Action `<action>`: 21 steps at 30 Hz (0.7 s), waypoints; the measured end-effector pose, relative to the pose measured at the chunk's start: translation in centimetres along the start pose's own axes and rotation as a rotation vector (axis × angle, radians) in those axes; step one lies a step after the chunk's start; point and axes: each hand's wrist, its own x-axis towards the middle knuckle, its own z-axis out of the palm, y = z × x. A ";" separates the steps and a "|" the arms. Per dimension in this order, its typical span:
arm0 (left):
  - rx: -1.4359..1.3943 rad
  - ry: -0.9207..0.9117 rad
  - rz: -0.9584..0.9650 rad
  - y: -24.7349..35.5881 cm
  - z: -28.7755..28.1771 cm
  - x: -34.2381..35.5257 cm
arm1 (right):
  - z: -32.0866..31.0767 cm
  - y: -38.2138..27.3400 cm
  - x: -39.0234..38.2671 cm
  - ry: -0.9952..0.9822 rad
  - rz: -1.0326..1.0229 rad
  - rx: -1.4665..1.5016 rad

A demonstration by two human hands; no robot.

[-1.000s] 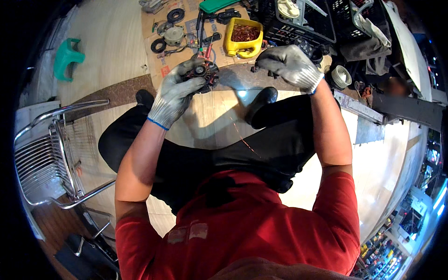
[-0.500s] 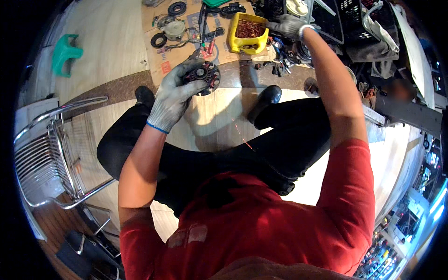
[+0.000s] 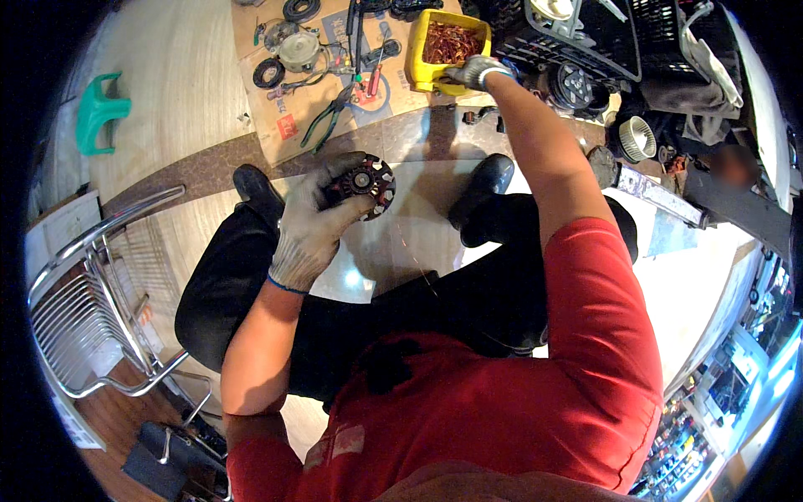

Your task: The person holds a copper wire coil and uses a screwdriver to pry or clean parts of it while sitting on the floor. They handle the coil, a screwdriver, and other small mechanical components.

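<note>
My left hand, in a pale knitted glove, is closed around a motor stator with a black hub, reddish windings and metal pole faces at its rim. The stator is held above the floor, between my knees. My right hand, gloved too, is at the near right corner of a cut-open yellow jug. Scraps of copper wire fill the jug. The right fingers are partly hidden and blurred, so their grip is unclear. A thin copper-coloured strand shows below the stator.
On a cardboard sheet lie pliers, a red-handled screwdriver, black rings and a round motor part. Black crates and a white blower wheel are at the right, a green stool and metal chair at the left.
My right hand has moved from the jug's right side to its near right corner. The left hand still holds the stator, now lower in view. Pliers now show on the cardboard.
</note>
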 end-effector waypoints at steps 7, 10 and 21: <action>0.092 0.024 0.010 0.0 -0.4 1.1 | 4.0 -3.5 1.5 -0.058 0.027 -0.029; 0.018 0.030 0.009 -0.1 -0.5 0.9 | 4.3 -3.0 1.2 -0.083 0.024 -0.033; 0.039 -0.039 0.068 -0.3 -1.0 0.0 | -5.8 -3.3 -5.5 0.248 -0.843 -0.535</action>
